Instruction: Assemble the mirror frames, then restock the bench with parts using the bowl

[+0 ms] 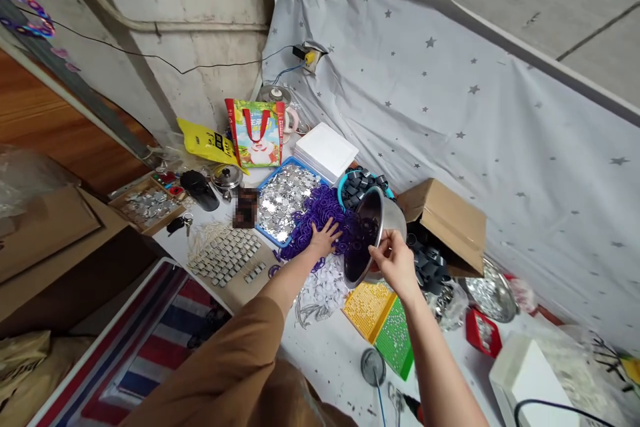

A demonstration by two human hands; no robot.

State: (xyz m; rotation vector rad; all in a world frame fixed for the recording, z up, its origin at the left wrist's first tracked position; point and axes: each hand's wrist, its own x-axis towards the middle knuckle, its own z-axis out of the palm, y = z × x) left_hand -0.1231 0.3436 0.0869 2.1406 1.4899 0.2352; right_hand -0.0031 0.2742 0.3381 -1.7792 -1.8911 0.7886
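My right hand (395,260) grips the rim of a metal bowl (395,217), which is tilted on its side with its mouth toward the left. Purple rings show inside the bowl and at its lip. My left hand (326,238) lies with fingers spread on a heap of purple rings (305,230), beside the bowl's mouth. Part of the heap covers a blue tray (270,237) full of shiny silver pieces (287,197). Just below the heap is a pile of white pieces (325,287).
A turquoise basin (341,192) of black pieces and a cardboard box (450,220) stand behind the bowl. Yellow (367,307) and green (395,337) trays of small pieces lie in front. Rows of small metallic pieces (233,257) lie at left, near a black cup (200,188).
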